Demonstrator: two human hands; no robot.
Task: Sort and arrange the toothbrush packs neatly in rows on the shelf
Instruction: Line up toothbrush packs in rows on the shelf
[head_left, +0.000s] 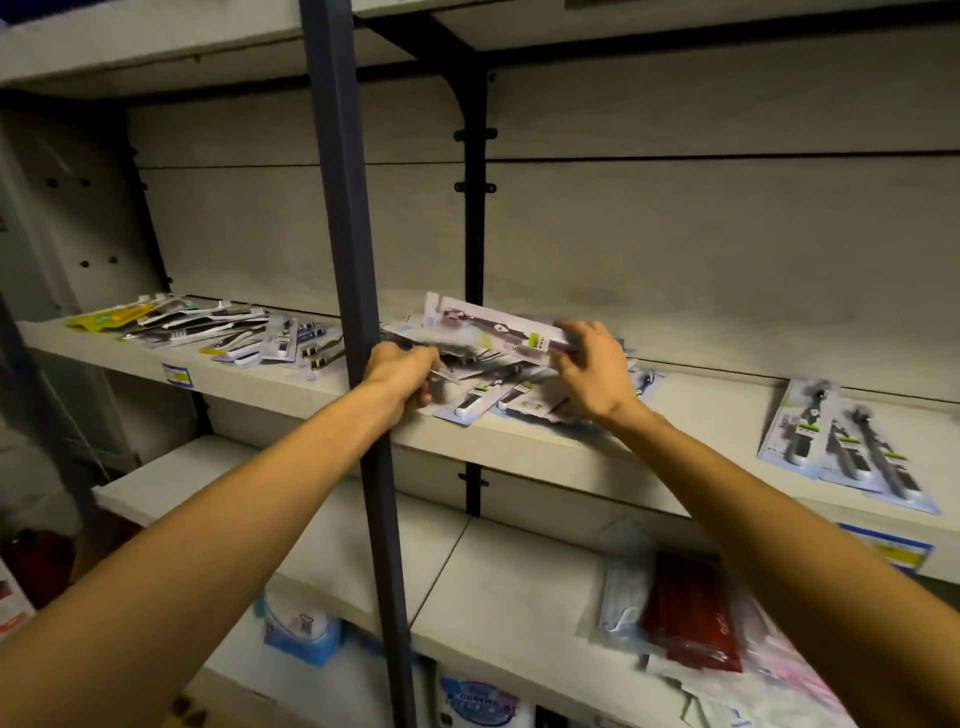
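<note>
Both forearms reach up to the middle shelf. Right hand has its grip pinched on a toothbrush pack lifted above the loose heap of packs. Left hand clenches another pack's edge beside the dark post. Three packs lie in a row at right.

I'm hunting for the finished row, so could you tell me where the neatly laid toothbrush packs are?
In the head view, the neat packs lie at the far right of the middle shelf, right of the jumbled pile.
</note>
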